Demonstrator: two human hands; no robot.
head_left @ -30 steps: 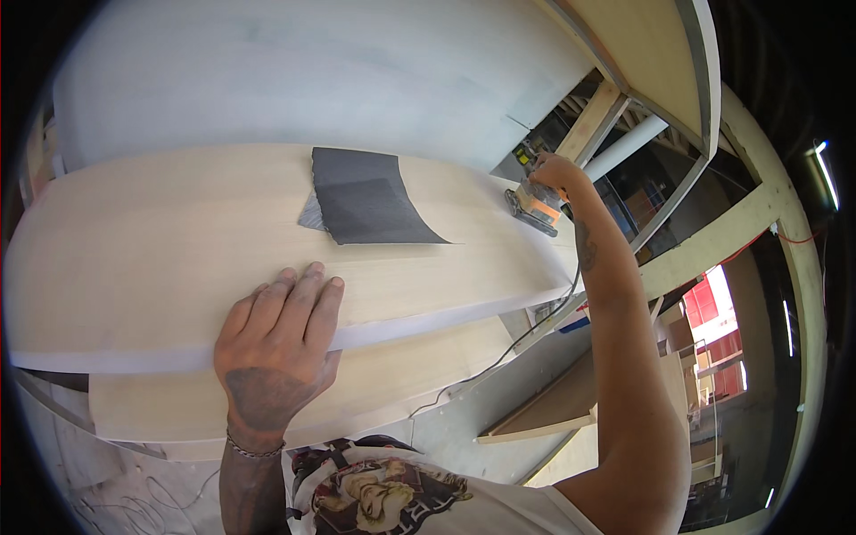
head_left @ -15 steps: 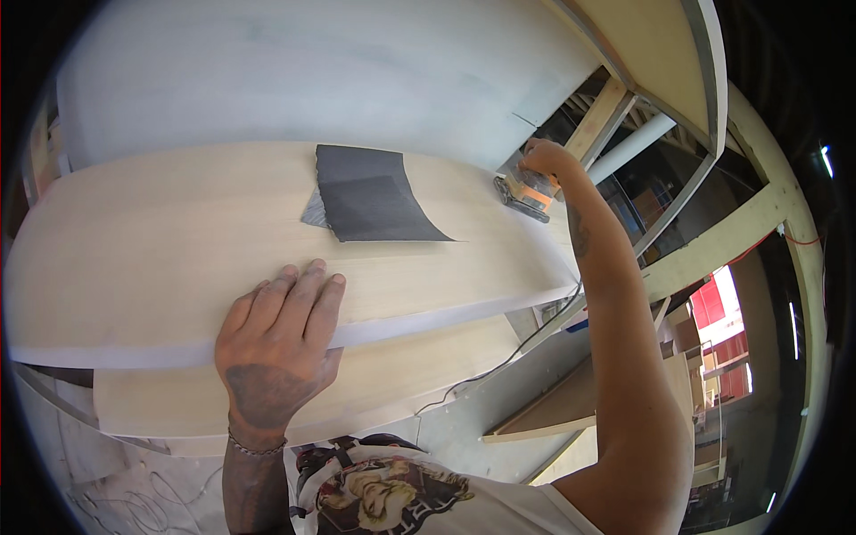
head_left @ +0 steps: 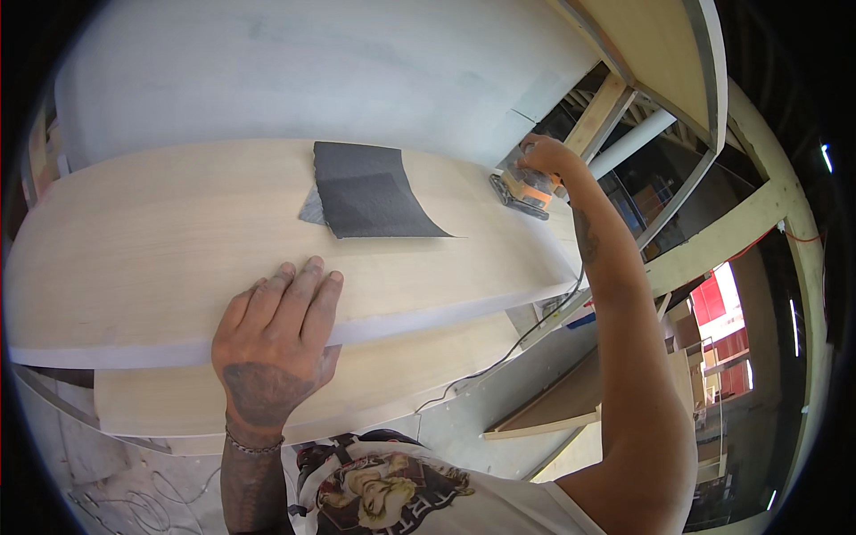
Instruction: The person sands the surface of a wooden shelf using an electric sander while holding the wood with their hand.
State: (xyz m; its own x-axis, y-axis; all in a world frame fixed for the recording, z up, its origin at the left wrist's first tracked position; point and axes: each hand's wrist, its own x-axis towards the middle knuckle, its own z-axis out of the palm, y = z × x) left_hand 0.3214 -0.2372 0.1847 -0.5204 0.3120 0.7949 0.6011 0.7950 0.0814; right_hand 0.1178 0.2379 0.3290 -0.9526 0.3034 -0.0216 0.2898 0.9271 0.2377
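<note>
My right hand (head_left: 546,155) grips an orange and dark power sander (head_left: 526,189) from above, arm stretched out to the far right. The sander's flat pad lies at the right end of a pale wooden panel (head_left: 160,241). My left hand (head_left: 276,321) rests with its fingers stretched out on the panel's near edge, holding nothing. Beyond those fingertips lies a dark sheet of sandpaper (head_left: 370,192), its right corner curling. A smaller grey piece (head_left: 312,209) sticks out from under its left side.
A large whitish panel (head_left: 312,71) rises behind the wooden one. Below the near edge is a second pale wooden surface (head_left: 419,366). A dark cord (head_left: 499,361) runs down past the right end. Wooden beams (head_left: 713,236) and a white pipe (head_left: 633,143) stand at the right.
</note>
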